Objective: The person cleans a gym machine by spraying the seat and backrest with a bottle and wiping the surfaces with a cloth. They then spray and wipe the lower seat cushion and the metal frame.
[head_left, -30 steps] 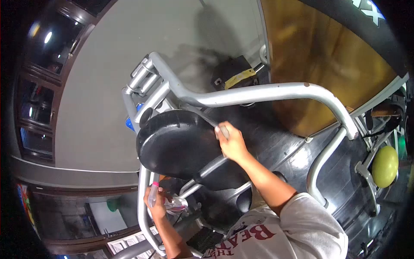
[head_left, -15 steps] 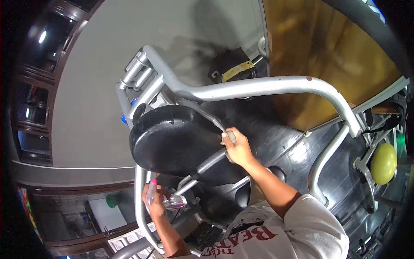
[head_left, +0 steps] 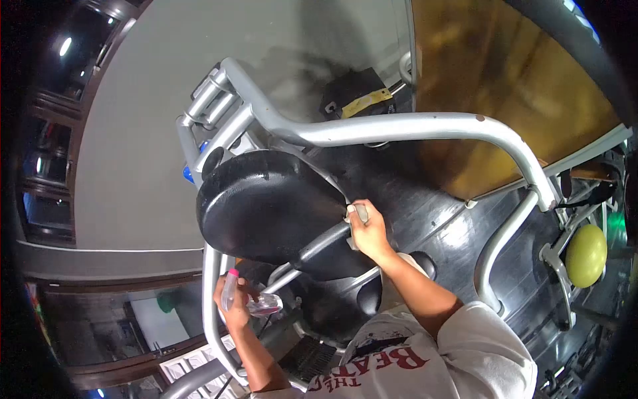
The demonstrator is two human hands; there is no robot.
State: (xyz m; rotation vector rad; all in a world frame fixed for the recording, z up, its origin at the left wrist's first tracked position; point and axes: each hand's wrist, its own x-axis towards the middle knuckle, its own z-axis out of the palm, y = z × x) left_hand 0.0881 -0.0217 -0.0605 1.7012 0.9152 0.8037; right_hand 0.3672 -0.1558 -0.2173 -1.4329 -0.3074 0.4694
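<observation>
My right hand (head_left: pixel 367 231) is closed on a small pale cloth (head_left: pixel 359 213) and presses it against the right edge of a black padded seat (head_left: pixel 266 203) on a silver gym machine. Lower left, my left hand (head_left: pixel 231 307) grips a clear spray bottle (head_left: pixel 256 304) with a pink top, held below the seat beside a silver upright tube (head_left: pixel 211 306). A curved silver handle bar (head_left: pixel 405 128) arches over the seat and my right hand.
Black rubber flooring (head_left: pixel 458 219) lies under the machine, with a wooden floor (head_left: pixel 505 86) beyond. A yellow-green ball (head_left: pixel 585 256) sits at the right among other frames. A grey wall (head_left: pixel 146 120) fills the left, and a black box with yellow tape (head_left: pixel 359 100) stands behind.
My right hand with the cloth has slid a little down along the seat's edge. The left hand with the bottle has stayed beneath the seat, and the view has shifted slightly.
</observation>
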